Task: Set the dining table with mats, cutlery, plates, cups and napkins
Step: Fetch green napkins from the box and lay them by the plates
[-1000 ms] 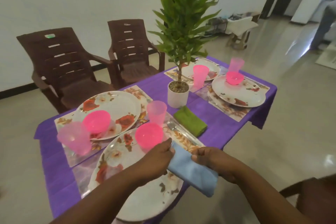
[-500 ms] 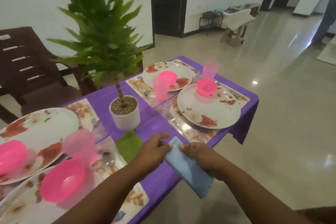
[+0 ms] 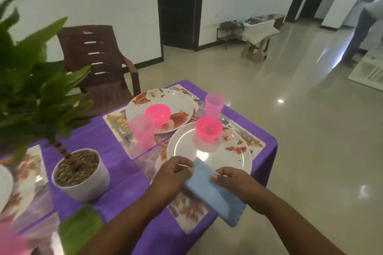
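Both hands hold a folded blue napkin over the near plate.

The left hand pinches the upper end of the blue napkin and the right hand grips its side, above the near edge of the white plate (a pink bowl stands on it) on the purple worktop. A green napkin lies at the lower left.

— We see a purple tablecloth, floral mats and white plates with red flowers.
— We also see pink bowls, translucent pink cups, a light-blue napkin and a green one.
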